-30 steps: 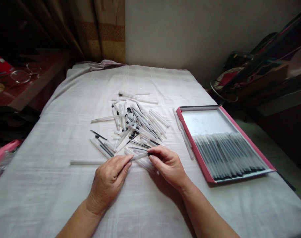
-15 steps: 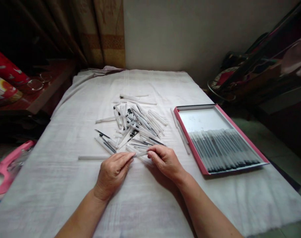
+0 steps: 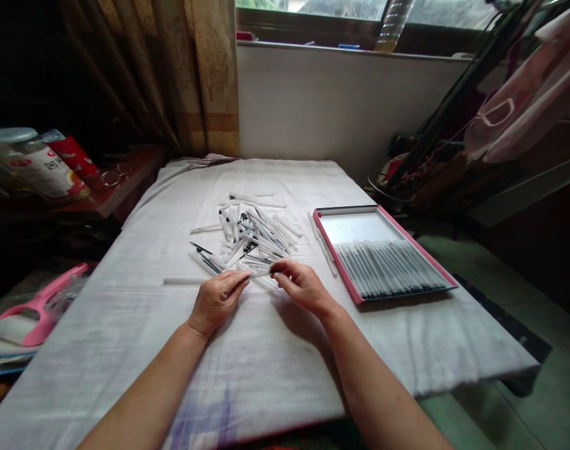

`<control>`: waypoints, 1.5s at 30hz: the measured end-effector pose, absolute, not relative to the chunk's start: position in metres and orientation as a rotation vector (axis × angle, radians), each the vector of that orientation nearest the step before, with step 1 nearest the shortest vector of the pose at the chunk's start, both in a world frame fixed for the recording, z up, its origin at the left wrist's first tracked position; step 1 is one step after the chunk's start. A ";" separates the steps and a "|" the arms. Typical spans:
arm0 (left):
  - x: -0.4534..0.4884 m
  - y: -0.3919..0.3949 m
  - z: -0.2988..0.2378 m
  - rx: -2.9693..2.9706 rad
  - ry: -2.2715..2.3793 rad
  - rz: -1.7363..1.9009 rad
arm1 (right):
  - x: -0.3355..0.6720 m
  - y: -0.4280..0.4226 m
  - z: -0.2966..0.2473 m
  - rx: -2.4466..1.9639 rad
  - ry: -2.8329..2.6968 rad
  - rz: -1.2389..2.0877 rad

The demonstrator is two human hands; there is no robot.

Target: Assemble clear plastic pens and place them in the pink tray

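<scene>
Both my hands pinch one clear pen (image 3: pixel 259 274) just above the white cloth. My left hand (image 3: pixel 218 300) holds its left end between thumb and fingers. My right hand (image 3: pixel 302 286) grips the right end, fingers curled. Right behind them lies a loose pile of clear pen tubes and black refills (image 3: pixel 247 237). A single clear tube (image 3: pixel 184 281) lies apart to the left of my left hand. A pink-edged tray (image 3: pixel 334 256) to the right holds a neat row of finished pens (image 3: pixel 388 269).
A white cloth covers the table (image 3: pixel 125 337). Left of it are a pink plastic object (image 3: pixel 36 306) and packets on a dark shelf (image 3: pixel 50 172). Curtain, wall and window stand behind. Clutter and hanging cloth fill the right side; the floor drops away there.
The view has tilted up and pulled back, so the window and more of the room show. My hands keep the same pinch on the pen and have hardly shifted on the cloth.
</scene>
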State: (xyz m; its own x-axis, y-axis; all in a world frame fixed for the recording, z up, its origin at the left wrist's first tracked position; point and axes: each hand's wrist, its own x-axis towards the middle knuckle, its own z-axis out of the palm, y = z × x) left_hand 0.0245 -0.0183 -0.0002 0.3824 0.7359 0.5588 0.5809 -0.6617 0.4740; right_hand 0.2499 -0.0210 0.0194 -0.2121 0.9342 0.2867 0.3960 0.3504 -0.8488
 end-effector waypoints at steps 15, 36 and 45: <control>0.026 -0.019 0.001 2.458 1.160 1.107 | 0.252 -0.022 0.014 -1.221 -1.783 0.846; 0.025 -0.018 0.001 2.400 1.131 1.103 | 0.251 -0.024 0.020 -1.273 -1.845 0.785; 0.023 -0.019 0.000 2.395 1.123 1.099 | 0.250 -0.025 0.020 -1.285 -1.869 0.794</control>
